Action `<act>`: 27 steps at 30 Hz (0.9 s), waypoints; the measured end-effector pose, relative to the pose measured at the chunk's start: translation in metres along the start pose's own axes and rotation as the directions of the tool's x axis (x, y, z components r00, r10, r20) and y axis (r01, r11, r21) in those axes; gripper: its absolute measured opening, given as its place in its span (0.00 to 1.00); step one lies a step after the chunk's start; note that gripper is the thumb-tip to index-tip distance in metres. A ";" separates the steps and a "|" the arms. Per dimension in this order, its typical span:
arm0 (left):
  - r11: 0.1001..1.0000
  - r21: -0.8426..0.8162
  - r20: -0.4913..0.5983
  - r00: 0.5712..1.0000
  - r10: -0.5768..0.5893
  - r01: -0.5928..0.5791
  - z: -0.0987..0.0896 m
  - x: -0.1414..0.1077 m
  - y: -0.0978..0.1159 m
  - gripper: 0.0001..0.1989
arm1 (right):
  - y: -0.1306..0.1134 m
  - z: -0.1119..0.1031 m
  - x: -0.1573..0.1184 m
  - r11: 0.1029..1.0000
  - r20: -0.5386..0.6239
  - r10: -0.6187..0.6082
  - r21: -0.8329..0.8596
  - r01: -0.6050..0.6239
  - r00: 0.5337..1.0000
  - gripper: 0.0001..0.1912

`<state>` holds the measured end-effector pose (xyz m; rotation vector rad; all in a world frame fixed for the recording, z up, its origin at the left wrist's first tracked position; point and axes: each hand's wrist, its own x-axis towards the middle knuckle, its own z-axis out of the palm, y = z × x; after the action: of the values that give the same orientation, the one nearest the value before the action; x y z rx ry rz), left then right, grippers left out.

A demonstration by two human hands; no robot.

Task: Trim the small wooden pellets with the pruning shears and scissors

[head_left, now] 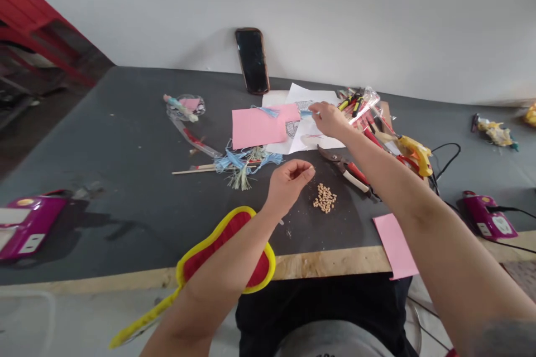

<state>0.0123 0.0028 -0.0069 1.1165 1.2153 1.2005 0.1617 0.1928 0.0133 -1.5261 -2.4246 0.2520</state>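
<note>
My left hand [291,183] is above the front part of the table, thumb and fingertips pinched together. Something tiny and pale may sit at the fingertips, too small to name. Just right of it lies a small pile of tan, bead-like pieces [325,198]. Farther back, my right hand [329,118] reaches over white printed sheets [322,139], its fingers curled together. A light blue tassel [306,114] lies at those fingertips; whether they grip it I cannot tell. Pink paper [259,127] with another blue tassel [268,112] on it is left of that hand.
A phone [253,61] leans on the wall. Pruning shears [345,170], a yellow glue gun [416,153] and bagged tools crowd the right. Tassels and sticks [240,164] lie left. A red, yellow-edged fan [255,268] overhangs the front edge; purple boxes [37,223] stand at both sides.
</note>
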 end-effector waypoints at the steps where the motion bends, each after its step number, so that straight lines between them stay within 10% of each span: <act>1: 1.000 -0.007 -0.001 1.000 -0.001 0.001 0.000 0.000 0.001 0.11 | -0.003 0.006 0.011 0.999 0.008 0.041 -0.021 -0.041 0.999 0.24; 13: 0.998 -0.068 -0.002 1.000 -0.019 0.019 0.000 -0.001 0.003 0.09 | -0.026 0.025 0.043 0.985 0.069 0.150 -0.100 -0.143 0.986 0.18; 27: 0.995 -0.096 0.012 0.999 -0.032 0.033 0.004 -0.001 0.004 0.09 | -0.003 -0.002 0.017 0.994 0.064 0.106 -0.048 -0.103 0.992 0.17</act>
<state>0.0160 0.0018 -0.0026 1.0269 1.1513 1.2144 0.1527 0.2069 0.0186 -1.6928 -2.4192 0.2752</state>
